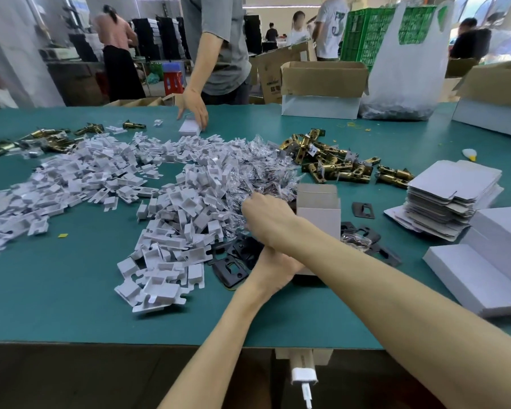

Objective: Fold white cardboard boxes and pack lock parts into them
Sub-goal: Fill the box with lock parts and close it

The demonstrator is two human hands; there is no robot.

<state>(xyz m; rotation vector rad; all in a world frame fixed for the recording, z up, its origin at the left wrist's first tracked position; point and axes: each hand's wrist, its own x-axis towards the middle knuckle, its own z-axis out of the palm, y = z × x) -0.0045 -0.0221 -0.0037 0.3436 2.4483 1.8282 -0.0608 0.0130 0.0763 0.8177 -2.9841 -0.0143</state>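
Two arms cross above the green table (71, 290). The right hand (266, 219) reaches left into the heap of clear bags (260, 172). Its forearm passes over the left hand (273, 271), which sits at the near end of the upright white box (317, 214).

The right fingers bend down into the bags with their tips buried, so I cannot tell whether they pinch one. The left fingers are hidden under the right forearm, so their state cannot be told either.

The step in hand looks like fetching one bagged part for the open box. To do it well, the right hand should take a single bag by a corner and lift it straight up, so that its neighbours fall away. The left hand should keep the box steady with its mouth facing up while the crossing forearm stays off its top flaps.

The white box stands open, just beside the bags and among black plates (363, 209). Its inside is bare grey card near the top, and the bottom cannot be seen.

- **Further back:** brass latches (331, 160) lie loose.
- **To the left:** white plastic trays (171, 208) spread wide.
- **To the right:** flat blanks (452, 196) are stacked, and closed white boxes (478, 281) lie nearer.
- **At the far edge:** a brown carton (325, 75) is open, with its contents out of sight. A plastic sack (407, 69) holds small dark pieces at its bottom.
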